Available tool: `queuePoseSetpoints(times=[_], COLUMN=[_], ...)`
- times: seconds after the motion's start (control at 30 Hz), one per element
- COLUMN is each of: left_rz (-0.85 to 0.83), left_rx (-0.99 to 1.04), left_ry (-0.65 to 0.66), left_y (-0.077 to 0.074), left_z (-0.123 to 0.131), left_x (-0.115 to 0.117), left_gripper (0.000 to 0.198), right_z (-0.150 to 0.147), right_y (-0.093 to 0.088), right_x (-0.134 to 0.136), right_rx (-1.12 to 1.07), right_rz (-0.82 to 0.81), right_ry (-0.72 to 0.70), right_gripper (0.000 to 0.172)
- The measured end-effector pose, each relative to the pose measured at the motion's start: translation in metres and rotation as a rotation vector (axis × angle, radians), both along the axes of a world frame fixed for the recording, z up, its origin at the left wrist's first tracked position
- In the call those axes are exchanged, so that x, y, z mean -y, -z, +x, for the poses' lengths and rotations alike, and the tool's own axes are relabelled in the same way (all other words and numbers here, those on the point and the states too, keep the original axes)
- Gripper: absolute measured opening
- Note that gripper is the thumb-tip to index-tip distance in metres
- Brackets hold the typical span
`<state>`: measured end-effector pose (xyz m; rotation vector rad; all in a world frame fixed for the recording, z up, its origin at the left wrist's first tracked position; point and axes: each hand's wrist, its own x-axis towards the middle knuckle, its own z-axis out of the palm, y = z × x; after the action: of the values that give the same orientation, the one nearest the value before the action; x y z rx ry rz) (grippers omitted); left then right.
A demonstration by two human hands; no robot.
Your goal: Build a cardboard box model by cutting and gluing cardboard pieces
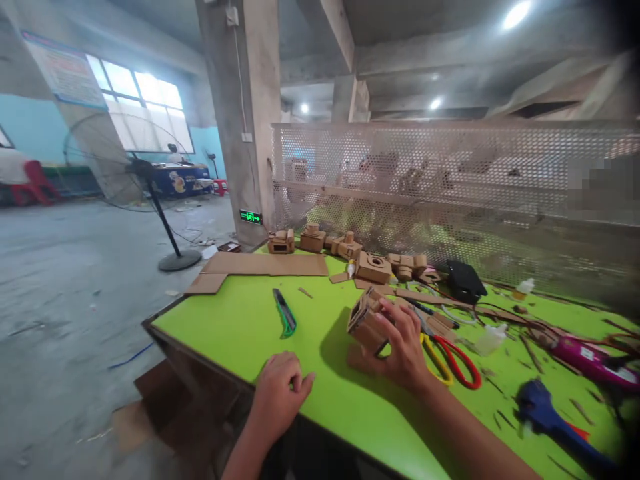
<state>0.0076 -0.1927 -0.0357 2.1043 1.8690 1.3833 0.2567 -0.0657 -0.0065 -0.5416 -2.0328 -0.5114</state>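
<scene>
My right hand (403,343) grips a small cardboard camera model (367,323) from its right side, tilted above the green tabletop. The model's underside and the far fingertips are partly hidden. My left hand (280,390) rests at the table's front edge, its fingers curled in with nothing visible in them. Beyond it lies a green utility knife (285,315). Scissors (453,360) with one red and one yellow handle lie just right of my right hand, their blades partly covered.
Several finished-looking cardboard cameras (373,267) line the table's back edge, beside a flat cardboard strip (270,264). At the right lie a blue glue gun (550,413), a magenta tool (590,360), small bottles (493,339) and cardboard scraps. A perforated metal screen (425,180) stands behind.
</scene>
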Motion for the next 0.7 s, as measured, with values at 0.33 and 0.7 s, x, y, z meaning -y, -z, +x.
queuePoseSetpoints(times=[0.33, 0.7], left_rz=[-0.154, -0.133], left_rx=[0.293, 0.258], left_ry=[0.119, 0.349], left_y=[-0.008, 0.006], left_z=[-0.016, -0.032], left_x=[0.002, 0.004], left_gripper=[0.030, 0.043], right_z=[0.001, -0.002], right_y=[-0.002, -0.004], right_x=[0.005, 0.007], right_rx=[0.035, 0.050], right_rz=[0.013, -0.072], right_ry=[0.024, 0.036], right_gripper=[0.080, 0.087])
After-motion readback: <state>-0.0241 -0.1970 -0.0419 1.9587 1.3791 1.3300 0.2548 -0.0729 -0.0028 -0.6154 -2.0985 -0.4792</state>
